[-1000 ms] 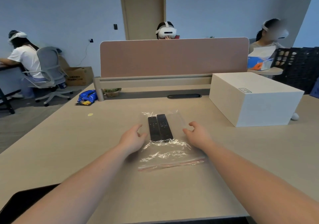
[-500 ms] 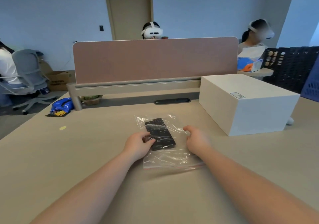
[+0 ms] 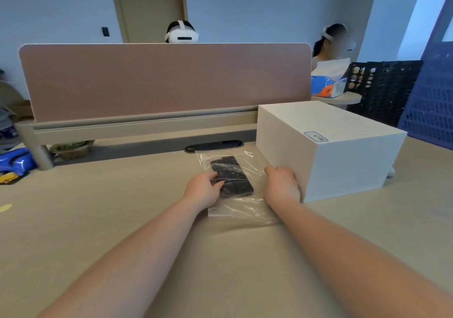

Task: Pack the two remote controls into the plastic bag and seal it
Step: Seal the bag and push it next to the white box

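Note:
Two black remote controls (image 3: 232, 177) lie side by side inside a clear plastic bag (image 3: 241, 206) on the beige table, the bag's red-striped mouth toward me. My left hand (image 3: 203, 190) rests on the bag's left side, fingertips pressing on the remotes through the plastic. My right hand (image 3: 282, 183) sits on the bag's right edge, fingers curled, close against the white box. Whether the bag's mouth is sealed cannot be told.
A large white box (image 3: 343, 151) stands just right of the bag. A pink divider panel (image 3: 164, 80) runs along the table's back, with a cable slot (image 3: 213, 145) below it. Blue packaging (image 3: 14, 162) lies far left. Two people with headsets sit behind the divider; crates (image 3: 429, 102) at right.
The bag with the remotes has slid away from me and toward the white box, both hands moving with it. My left fingers have come onto the remotes.

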The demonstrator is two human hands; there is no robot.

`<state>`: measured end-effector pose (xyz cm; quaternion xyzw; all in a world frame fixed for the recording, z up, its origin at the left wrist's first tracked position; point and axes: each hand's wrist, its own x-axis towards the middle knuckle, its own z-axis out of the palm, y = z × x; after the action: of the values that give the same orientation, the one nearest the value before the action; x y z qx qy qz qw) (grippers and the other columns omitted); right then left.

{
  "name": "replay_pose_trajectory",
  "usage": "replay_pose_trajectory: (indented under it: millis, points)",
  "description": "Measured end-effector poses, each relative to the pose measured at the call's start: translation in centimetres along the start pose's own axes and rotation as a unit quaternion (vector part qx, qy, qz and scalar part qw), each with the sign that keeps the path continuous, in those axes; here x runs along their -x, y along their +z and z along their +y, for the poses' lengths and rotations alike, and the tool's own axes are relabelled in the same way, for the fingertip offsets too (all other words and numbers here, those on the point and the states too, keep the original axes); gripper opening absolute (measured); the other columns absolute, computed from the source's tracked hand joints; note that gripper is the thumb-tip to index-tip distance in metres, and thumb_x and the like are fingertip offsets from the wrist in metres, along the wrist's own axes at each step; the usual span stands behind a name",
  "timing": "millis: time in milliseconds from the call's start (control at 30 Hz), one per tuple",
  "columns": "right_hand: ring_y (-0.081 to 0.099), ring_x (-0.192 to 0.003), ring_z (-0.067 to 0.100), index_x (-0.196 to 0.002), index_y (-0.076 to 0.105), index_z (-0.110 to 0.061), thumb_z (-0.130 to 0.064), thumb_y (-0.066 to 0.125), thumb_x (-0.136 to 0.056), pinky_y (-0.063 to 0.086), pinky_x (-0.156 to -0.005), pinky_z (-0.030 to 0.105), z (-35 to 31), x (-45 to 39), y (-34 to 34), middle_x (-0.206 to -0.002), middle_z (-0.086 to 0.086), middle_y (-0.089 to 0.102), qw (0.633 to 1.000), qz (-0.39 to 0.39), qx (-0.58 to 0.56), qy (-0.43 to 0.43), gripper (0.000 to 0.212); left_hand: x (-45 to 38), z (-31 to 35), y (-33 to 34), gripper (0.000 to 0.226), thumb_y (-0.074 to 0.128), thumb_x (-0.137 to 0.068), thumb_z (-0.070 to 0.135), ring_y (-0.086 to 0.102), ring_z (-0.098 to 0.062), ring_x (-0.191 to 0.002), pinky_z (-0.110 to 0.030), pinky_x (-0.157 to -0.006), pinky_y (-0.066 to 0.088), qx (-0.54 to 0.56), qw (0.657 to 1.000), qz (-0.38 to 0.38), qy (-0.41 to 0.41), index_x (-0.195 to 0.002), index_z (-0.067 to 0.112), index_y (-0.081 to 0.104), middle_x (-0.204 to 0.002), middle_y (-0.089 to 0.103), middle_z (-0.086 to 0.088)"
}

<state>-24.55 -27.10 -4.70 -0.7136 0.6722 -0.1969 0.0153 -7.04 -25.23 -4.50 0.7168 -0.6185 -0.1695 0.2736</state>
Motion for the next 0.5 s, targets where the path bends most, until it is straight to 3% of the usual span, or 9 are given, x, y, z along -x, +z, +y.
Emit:
replay_pose_trajectory:
  millis: [200, 367, 500]
  points:
    - [0.043, -0.115, 0.032, -0.110, 0.052, -0.004, 0.006, 0.039, -0.088, 0.045, -0.089, 0.038, -0.5, -2.2, 0.1, -0.118, 0.015, 0.054, 0.998, 0.023, 0.049, -0.016, 0.028, -2.9, 0.7, 1.4, 0.045, 0.053, -0.092, 0.026, 0.053, -0.028, -0.120, -0.034, -0.100, 0.042, 0.015, 1.000, 0.010, -0.009, -0.134, 0.015, 0.046, -0.130, 0.060, -0.008]
    - [0.045, -0.115, 0.032, -0.114, 0.053, -0.004, 0.005, 0.040, -0.089, 0.044, -0.093, 0.036, -0.9, -3.9, 0.5, -0.120, 0.015, 0.055, 0.995, 0.025, 0.088, -0.032, 0.029, -3.8, 0.5, 1.3, 0.038, 0.054, -0.091, 0.022, 0.058, -0.031, -0.106, -0.032, -0.090, 0.045, 0.014, 0.999, 0.028, -0.006, -0.128, 0.016, 0.051, -0.112, 0.067, -0.011]
    - [0.046, -0.116, 0.032, -0.117, 0.055, -0.004, 0.003, 0.040, -0.089, 0.042, -0.095, 0.035, -0.8, -4.1, 1.0, -0.122, 0.015, 0.056, 0.992, 0.001, 0.121, -0.044, 0.032, -3.7, 0.5, 0.9, 0.040, 0.054, -0.090, 0.020, 0.054, -0.032, -0.115, -0.034, -0.096, 0.043, 0.007, 1.000, 0.020, -0.005, -0.129, 0.013, 0.049, -0.123, 0.062, -0.013]
